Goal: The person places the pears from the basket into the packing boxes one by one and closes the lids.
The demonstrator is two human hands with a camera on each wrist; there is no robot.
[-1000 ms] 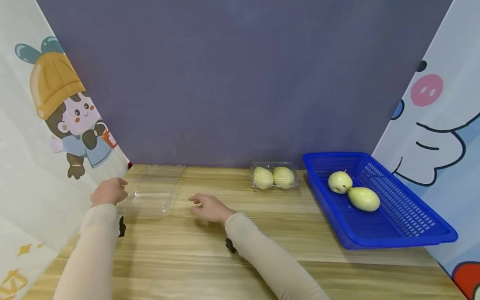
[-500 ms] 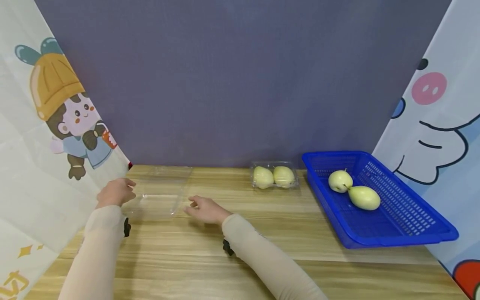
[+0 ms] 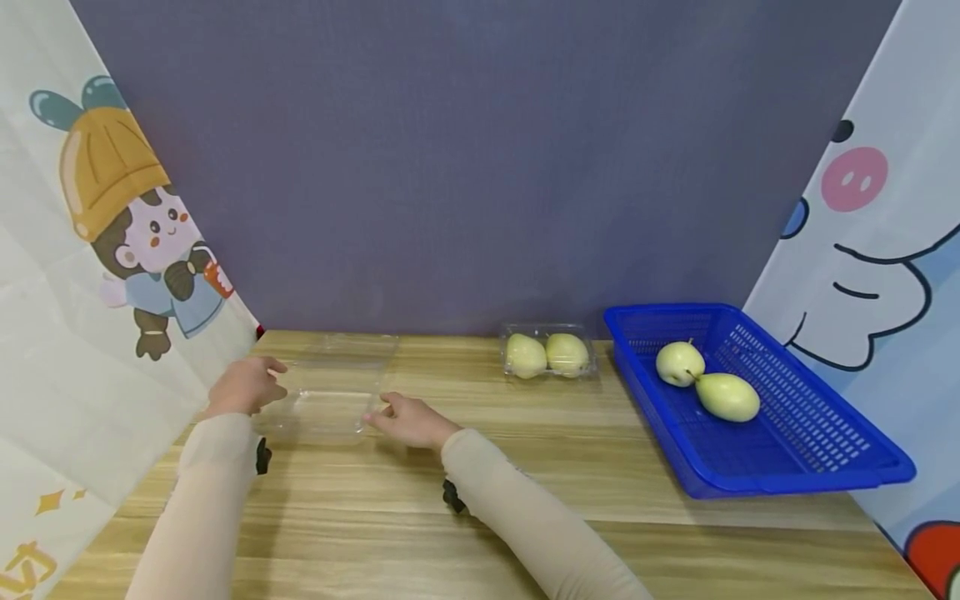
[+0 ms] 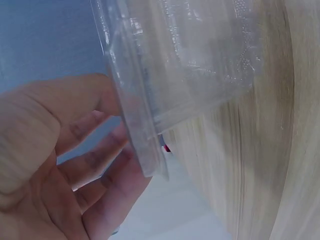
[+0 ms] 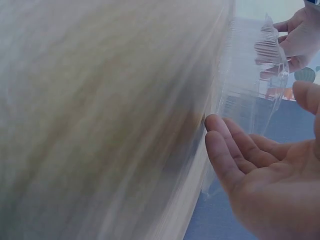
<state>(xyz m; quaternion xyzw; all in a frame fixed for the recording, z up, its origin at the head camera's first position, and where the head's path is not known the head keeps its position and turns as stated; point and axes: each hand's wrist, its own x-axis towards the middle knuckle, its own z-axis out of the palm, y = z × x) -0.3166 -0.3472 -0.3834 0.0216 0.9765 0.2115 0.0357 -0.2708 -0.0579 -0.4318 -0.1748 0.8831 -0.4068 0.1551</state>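
A clear plastic clamshell fruit box (image 3: 333, 407) lies on the left of the wooden table with its lid folded back. My left hand (image 3: 243, 387) is at its left side. In the left wrist view, the thumb and fingers (image 4: 115, 195) pinch the box's rim from both sides. My right hand (image 3: 412, 421) is beside the box's right front corner, with the fingers (image 5: 222, 155) loosely extended and the thumb apart. Whether those fingertips touch the plastic, I cannot tell. No fruit shows inside this box.
Toward the back middle stands another clear box (image 3: 590, 364) with two yellow-green pears (image 3: 567, 355) in it. A blue plastic basket (image 3: 693, 479) on the right holds two more pears (image 3: 727, 397). A grey cloth wall (image 3: 480, 167) closes off the back.
The clear box has slid to the right along the table together with my left hand. My right hand has shifted slightly left, so the gap between it and the box has closed up.
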